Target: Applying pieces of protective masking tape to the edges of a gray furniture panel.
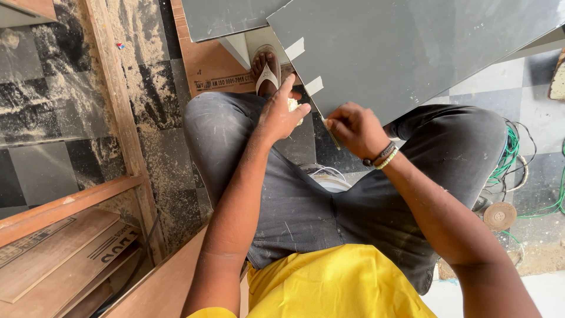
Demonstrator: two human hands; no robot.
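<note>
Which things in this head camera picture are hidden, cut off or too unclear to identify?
- Pale lump in the left hand: mostly covered by the fingers, material unclear.
- Thin strip at the right hand: small, half hidden by the fingers.
- Grey panel: cut off by the top edge.
- White round object between the knees: hidden by the legs.
- Green cable: runs off the right edge.
</note>
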